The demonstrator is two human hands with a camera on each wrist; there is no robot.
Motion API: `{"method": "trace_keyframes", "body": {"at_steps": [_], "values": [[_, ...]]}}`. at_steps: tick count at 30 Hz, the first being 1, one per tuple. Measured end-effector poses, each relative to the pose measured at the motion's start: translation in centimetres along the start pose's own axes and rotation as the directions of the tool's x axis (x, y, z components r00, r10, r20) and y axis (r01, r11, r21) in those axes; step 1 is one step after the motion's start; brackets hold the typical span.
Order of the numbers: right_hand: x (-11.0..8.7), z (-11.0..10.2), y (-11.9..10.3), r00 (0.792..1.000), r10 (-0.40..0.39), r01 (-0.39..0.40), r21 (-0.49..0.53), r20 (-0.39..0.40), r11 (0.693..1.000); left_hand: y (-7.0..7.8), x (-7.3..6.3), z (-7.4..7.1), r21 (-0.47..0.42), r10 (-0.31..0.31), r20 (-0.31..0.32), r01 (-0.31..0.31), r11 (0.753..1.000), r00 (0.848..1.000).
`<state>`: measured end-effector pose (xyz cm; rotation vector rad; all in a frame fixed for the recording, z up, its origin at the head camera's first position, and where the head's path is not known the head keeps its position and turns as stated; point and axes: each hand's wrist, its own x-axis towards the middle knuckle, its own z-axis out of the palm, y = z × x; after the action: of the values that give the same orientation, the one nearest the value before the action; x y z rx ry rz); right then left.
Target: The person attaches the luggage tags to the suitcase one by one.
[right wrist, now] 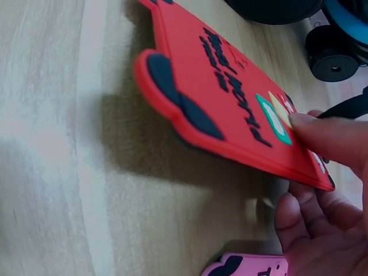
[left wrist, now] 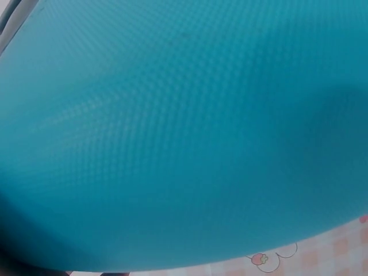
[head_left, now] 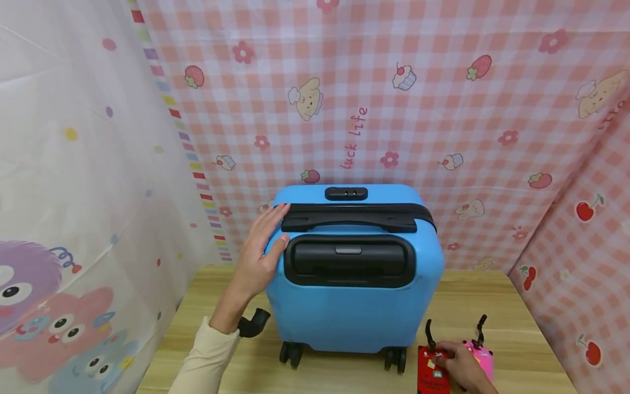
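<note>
Right hand (head_left: 462,364) pinched the red tag (right wrist: 221,109) near its strap (head_left: 429,332).
Likely light and bendy, it seemed best held there.

Suitcase (head_left: 344,317): one
Red tag (head_left: 433,383): one
Pink tag (head_left: 485,359): one
Tag straps (head_left: 429,332): two
Left hand (head_left: 261,254): one
Right hand (head_left: 461,365): one
Wheels (head_left: 296,357) visible in head view: four

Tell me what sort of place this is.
Probably a small cloth-lined booth or corner: pink checked cloth covers the back, white cartoon-print cloth the left side, and a blue suitcase stands on a wood-grain surface.
</note>
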<state>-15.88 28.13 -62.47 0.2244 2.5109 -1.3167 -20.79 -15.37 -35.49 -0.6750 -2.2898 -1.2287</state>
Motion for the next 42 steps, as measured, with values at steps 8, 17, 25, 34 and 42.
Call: {"method": "trace_keyframes", "body": {"at_steps": [8, 17, 25, 34, 42], "values": [[0.0, 0.3, 0.2, 0.997, 0.048, -0.048, 0.000, -0.063, 0.999, 0.0, 0.0, 0.3, -0.001, 0.001, 0.000, -0.001, 1.000, 1.000], [0.0, 0.3, -0.2, 0.993, 0.049, -0.038, 0.104, -0.104, 0.994, 0.0, 0.1, 0.3, 0.004, -0.006, -0.004, 0.006, 1.000, 1.000], [-0.3, -0.5, -1.3, 0.990, 0.036, -0.015, 0.149, -0.136, 0.989, 0.1, 0.2, 0.2, 0.010, -0.016, 0.001, 0.016, 1.000, 1.000], [-0.9, -2.4, -3.6, 0.981, -0.080, 0.096, 0.088, -0.175, 0.991, -0.1, 0.1, 0.2, 0.002, -0.031, 0.011, 0.031, 1.000, 0.999], [-1.9, -5.0, -7.1, 0.967, -0.144, 0.165, 0.086, -0.210, 0.982, -0.1, 0.3, 0.1, -0.007, -0.051, 0.022, 0.051, 0.999, 0.998]]}}
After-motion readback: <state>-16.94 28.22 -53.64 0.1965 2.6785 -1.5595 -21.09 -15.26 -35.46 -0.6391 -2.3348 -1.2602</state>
